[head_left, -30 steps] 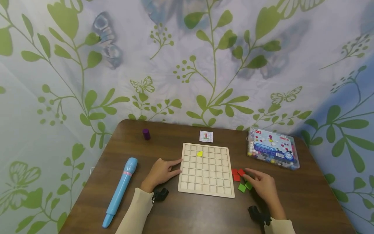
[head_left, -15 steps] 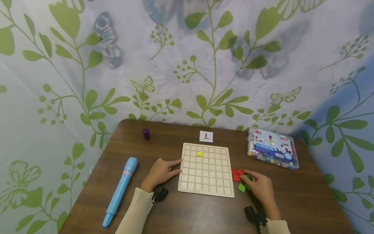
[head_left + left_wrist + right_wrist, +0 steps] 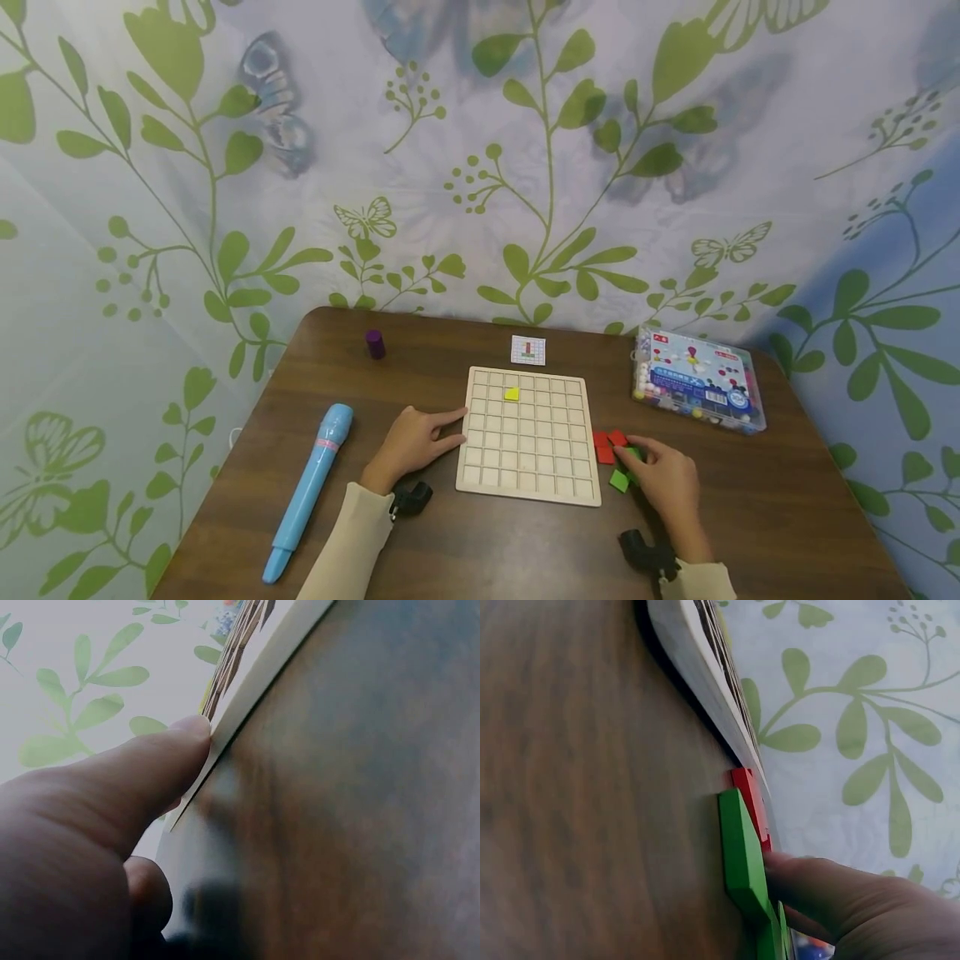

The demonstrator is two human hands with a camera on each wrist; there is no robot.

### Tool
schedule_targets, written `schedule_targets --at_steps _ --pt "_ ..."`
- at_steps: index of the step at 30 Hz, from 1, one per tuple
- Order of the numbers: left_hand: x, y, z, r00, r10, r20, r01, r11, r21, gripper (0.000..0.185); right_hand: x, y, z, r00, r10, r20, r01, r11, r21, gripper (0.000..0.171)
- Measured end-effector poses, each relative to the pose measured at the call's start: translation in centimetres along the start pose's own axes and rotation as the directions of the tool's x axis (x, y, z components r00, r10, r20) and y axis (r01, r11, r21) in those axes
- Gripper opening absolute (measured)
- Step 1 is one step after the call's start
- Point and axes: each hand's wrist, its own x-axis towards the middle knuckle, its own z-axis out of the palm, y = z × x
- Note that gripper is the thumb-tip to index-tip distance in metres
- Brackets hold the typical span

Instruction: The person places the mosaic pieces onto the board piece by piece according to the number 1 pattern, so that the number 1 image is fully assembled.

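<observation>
A: How far along, approx.?
B: Early on, prob. Just one yellow pc [image 3: 512, 394] set on the board [image 3: 528, 446], mid-desk [image 3: 525, 546], third column from the left, second row from the far side.

A: And what's left?
B: Most of it, judging by the pcs off the board: red tiles [image 3: 605, 456], at least three, & green tiles [image 3: 619, 480]. Lying just past the board's right side, toward the desk's right edge.

A: Anything on the small card [image 3: 528, 350]?
B: Btwn board & desk's far edge. Grid w/ a coloured shape, red incl.; too tiny to read cell by cell.

A: Grips?
B: On the left grip [image 3: 412, 442], thumb & forefinger spread, tips touching the board's left side, pinching nothing. On the right grip [image 3: 666, 482], thumb & forefinger bent in at the green tiles; pinch or mere touch, can't tell.

A: Hidden bits?
B: Green tiles partly under the right grip, so no sure count. Left wrist view dim & blurry; board cells unreadable in both wrist views. Desk's near edge & near corners cut off.

A: Rest, quickly?
B: Clear box [image 3: 697, 379] near far-right corner, small print illegible; purple peg [image 3: 376, 344] near far-left corner; blue mic [image 3: 309, 496] along left edge. Untouched, all three.
</observation>
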Motion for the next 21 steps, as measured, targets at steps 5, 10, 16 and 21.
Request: schedule_targets --at_steps 5,10,16,21 --pt "0.0 -0.2 0.0 1.0 0.0 -0.003 0.0 1.0 0.004 0.049 0.0 -0.1 0.2 1.0 -0.021 -0.023 0.021 1.0 0.012 0.04" --pt "0.0 -0.2 0.0 1.0 -0.018 0.007 0.018 1.0 0.003 0.049 0.2 0.3 0.1 0.999 -0.033 -0.027 0.035 0.997 0.062 0.038" --pt "0.0 -0.2 0.0 1.0 -0.017 0.01 0.017 1.0 -0.001 0.05 0.5 0.7 -0.7 0.999 -0.039 -0.021 0.042 0.985 0.166 0.037" --pt "0.0 -0.1 0.0 1.0 -0.005 -0.004 0.005 1.0 -0.017 0.049 1.1 0.2 -1.0 0.998 -0.056 0.032 0.05 0.983 0.174 0.043"
